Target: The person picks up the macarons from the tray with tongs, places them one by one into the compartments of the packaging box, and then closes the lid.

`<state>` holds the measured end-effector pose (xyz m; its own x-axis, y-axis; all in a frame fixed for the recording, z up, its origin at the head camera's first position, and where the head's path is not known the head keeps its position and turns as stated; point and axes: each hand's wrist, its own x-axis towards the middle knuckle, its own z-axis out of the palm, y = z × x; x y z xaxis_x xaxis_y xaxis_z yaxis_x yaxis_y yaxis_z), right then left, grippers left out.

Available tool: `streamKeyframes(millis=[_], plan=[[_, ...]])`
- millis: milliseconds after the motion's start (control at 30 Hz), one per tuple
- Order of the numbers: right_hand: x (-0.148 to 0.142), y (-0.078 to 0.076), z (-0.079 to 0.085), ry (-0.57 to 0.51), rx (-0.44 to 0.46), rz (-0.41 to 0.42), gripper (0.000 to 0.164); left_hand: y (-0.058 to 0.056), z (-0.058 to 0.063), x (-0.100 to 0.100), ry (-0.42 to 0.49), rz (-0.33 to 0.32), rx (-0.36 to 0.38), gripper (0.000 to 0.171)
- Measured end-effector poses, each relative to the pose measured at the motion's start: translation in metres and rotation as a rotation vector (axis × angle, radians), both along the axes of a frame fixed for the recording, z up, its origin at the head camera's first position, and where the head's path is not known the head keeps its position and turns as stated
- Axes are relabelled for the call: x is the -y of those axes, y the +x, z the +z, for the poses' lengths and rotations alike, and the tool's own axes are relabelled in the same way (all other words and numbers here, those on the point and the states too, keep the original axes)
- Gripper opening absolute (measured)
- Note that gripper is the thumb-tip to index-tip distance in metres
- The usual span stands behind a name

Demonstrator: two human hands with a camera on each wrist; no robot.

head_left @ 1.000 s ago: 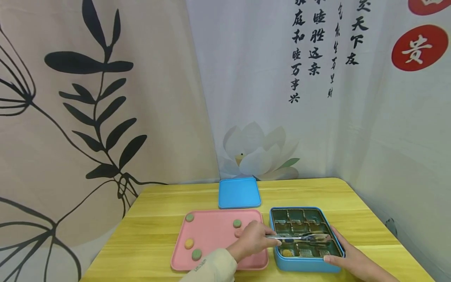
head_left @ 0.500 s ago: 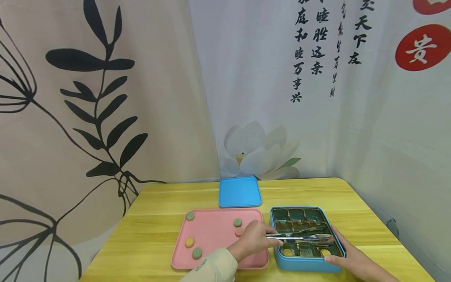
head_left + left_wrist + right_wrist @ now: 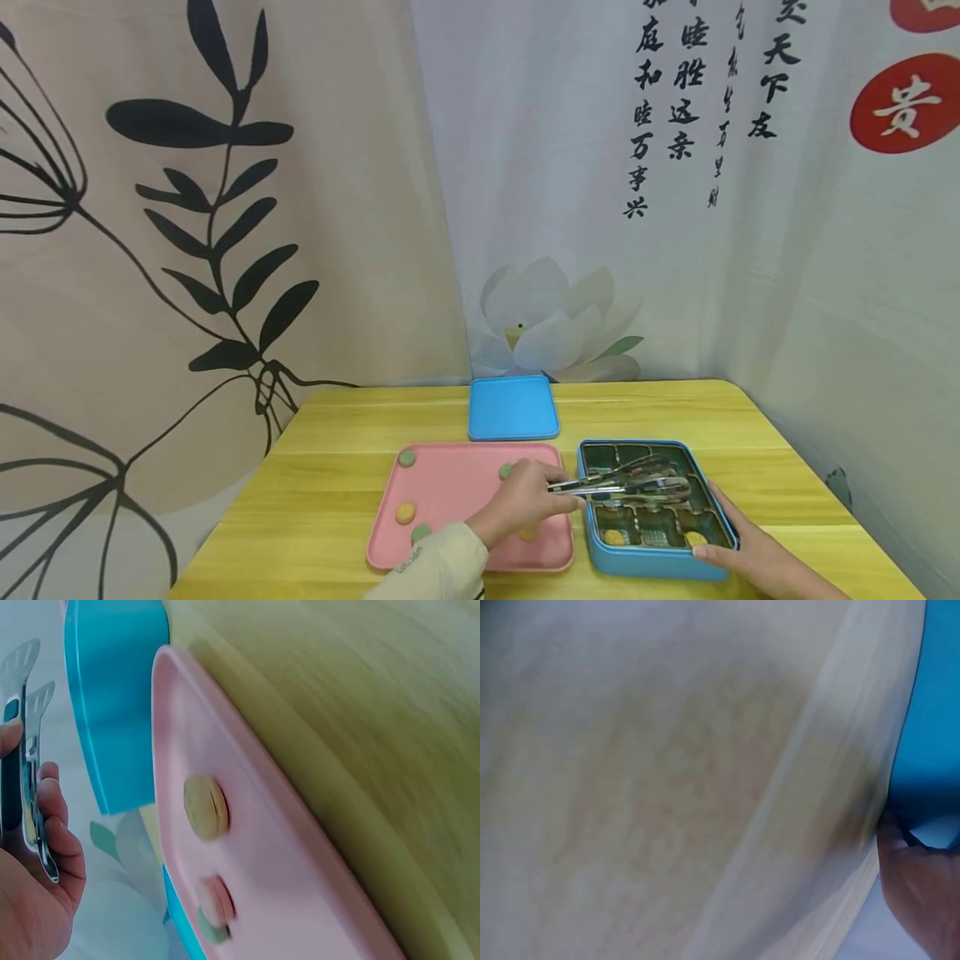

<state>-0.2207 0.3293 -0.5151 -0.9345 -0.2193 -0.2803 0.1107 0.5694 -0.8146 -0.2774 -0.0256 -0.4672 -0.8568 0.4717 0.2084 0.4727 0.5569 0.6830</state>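
Observation:
My left hand [image 3: 521,497] grips metal tongs [image 3: 637,485] over the blue box [image 3: 652,565], their two arms spread apart with nothing between the tips. In the left wrist view, thumb and fingers wrap the handles of the tongs [image 3: 28,757]. Two yellow macarons sit in the box's front row, one macaron [image 3: 613,537] in the left compartment and another macaron [image 3: 695,539] in the right. My right hand [image 3: 753,546] holds the box's right side, thumb over the rim; the right wrist view shows only part of this hand [image 3: 922,889] against the blue wall.
Left of the box lies a pink tray [image 3: 457,475] with several macarons: green [image 3: 407,457], yellow [image 3: 405,512], and a pink macaron [image 3: 215,901] showing only in the left wrist view. A blue lid-like panel [image 3: 513,408] lies behind the tray. A curtain [image 3: 360,208] hangs beyond the table.
The tongs have opened and drawn back from the box's front row, shifting left and away with my left hand. The yellow macaron at front right has come into view. My right hand stays put.

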Motion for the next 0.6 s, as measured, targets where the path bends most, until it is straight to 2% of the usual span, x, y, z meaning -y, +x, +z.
streamKeyframes(millis=[300,500,600], plan=[[0.002,0.002,0.003,0.015,-0.017,-0.004,0.099,-0.01,0.001,0.034,0.077,0.016,0.014,0.018],[0.001,0.001,0.002,0.02,-0.015,-0.008,0.099,-0.013,0.005,0.064,0.1,0.069,0.079,0.014],[0.001,0.001,0.001,0.022,-0.015,-0.012,0.1,-0.013,0.006,0.081,0.092,0.095,0.066,0.013]])
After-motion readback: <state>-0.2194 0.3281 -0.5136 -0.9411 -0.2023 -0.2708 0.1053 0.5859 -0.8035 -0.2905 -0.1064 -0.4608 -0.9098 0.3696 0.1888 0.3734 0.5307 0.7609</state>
